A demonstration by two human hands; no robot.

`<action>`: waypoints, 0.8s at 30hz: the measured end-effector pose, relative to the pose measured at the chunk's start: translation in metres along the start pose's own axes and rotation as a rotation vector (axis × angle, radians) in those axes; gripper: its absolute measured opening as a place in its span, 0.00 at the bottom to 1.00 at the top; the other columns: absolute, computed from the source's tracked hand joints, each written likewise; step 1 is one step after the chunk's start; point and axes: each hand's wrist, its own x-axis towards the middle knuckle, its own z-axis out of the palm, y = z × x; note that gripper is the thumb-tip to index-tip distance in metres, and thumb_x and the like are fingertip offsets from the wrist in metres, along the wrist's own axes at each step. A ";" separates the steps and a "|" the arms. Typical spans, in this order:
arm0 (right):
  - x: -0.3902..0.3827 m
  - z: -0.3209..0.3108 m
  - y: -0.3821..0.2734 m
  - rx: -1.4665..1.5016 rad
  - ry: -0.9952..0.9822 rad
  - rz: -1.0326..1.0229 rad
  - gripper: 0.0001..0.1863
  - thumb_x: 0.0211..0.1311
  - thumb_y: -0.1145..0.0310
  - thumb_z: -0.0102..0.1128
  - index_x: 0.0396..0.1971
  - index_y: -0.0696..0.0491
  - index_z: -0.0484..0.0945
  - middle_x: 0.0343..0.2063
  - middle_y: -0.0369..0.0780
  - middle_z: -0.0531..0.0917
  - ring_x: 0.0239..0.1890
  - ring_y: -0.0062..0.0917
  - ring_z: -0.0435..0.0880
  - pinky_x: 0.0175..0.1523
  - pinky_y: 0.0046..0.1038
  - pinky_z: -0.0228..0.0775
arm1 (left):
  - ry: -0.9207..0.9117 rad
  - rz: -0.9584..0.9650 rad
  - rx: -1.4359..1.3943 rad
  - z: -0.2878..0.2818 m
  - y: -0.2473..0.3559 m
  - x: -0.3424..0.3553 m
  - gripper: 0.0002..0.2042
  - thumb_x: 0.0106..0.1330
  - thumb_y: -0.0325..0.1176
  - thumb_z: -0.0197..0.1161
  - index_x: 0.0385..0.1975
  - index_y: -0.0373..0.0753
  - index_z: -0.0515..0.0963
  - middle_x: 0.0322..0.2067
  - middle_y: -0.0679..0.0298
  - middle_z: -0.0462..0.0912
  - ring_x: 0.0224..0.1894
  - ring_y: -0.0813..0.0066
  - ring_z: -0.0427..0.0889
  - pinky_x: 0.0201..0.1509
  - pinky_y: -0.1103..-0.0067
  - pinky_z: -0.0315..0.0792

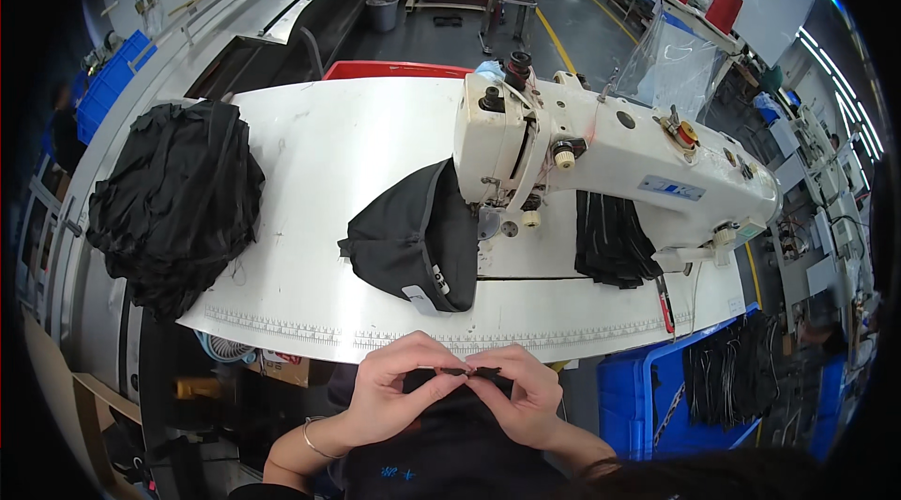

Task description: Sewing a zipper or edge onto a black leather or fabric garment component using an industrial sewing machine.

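Just past the table's front edge, my left hand (399, 389) and my right hand (518, 399) meet, thumbs and forefingers pinched. Between them is a small black piece (488, 373) that looks like a fabric strip, mostly covered by the fingers. Beyond my hands a black sewn fabric piece (394, 233), shaped like a pouch or cap, lies on the white table (310, 172). A small white label (419, 297) shows at its near edge. Its right side reaches the needle area of a white sewing machine (601, 139).
A large heap of black fabric pieces (178, 200) covers the table's left end. Black strips (610, 242) lie stacked under the machine arm, near a red-and-black pen-like tool (665, 303). A blue bin (627, 406) stands at the lower right, with black pieces (732, 373) hanging over it.
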 end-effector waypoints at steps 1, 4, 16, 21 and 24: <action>-0.001 0.001 0.003 -0.001 0.033 -0.034 0.14 0.45 0.88 0.63 0.35 0.60 0.77 0.35 0.45 0.79 0.36 0.30 0.80 0.46 0.27 0.71 | 0.001 -0.004 -0.001 0.003 -0.002 -0.001 0.08 0.52 0.16 0.65 0.32 0.31 0.80 0.36 0.58 0.79 0.37 0.75 0.76 0.42 0.81 0.70; -0.001 0.004 0.011 -0.092 0.109 -0.197 0.11 0.54 0.82 0.58 0.39 0.59 0.75 0.32 0.43 0.80 0.34 0.26 0.81 0.46 0.29 0.72 | 0.101 0.079 0.065 0.013 -0.008 -0.002 0.07 0.56 0.17 0.61 0.33 0.32 0.78 0.37 0.60 0.76 0.39 0.73 0.76 0.43 0.79 0.71; -0.073 -0.087 0.005 0.456 0.771 0.331 0.06 0.67 0.73 0.45 0.40 0.58 0.65 0.18 0.32 0.65 0.15 0.11 0.61 0.20 0.12 0.54 | 0.776 0.153 -0.912 -0.099 -0.022 -0.082 0.05 0.67 0.24 0.50 0.40 0.32 0.66 0.24 0.67 0.69 0.26 0.81 0.70 0.36 0.81 0.71; -0.028 -0.045 -0.027 -0.561 -0.153 0.205 0.27 0.47 0.70 0.69 0.50 0.58 0.73 0.50 0.45 0.73 0.55 0.37 0.70 0.61 0.35 0.58 | -0.068 -0.119 0.013 -0.036 0.031 -0.032 0.08 0.47 0.18 0.66 0.29 0.33 0.82 0.38 0.56 0.78 0.44 0.69 0.76 0.45 0.77 0.72; -0.013 -0.020 -0.012 -0.193 -0.215 0.091 0.21 0.51 0.73 0.66 0.46 0.58 0.76 0.45 0.42 0.78 0.49 0.32 0.75 0.54 0.29 0.66 | -0.234 0.000 0.143 -0.008 0.018 0.001 0.09 0.53 0.20 0.65 0.34 0.35 0.82 0.38 0.61 0.76 0.39 0.74 0.75 0.42 0.81 0.71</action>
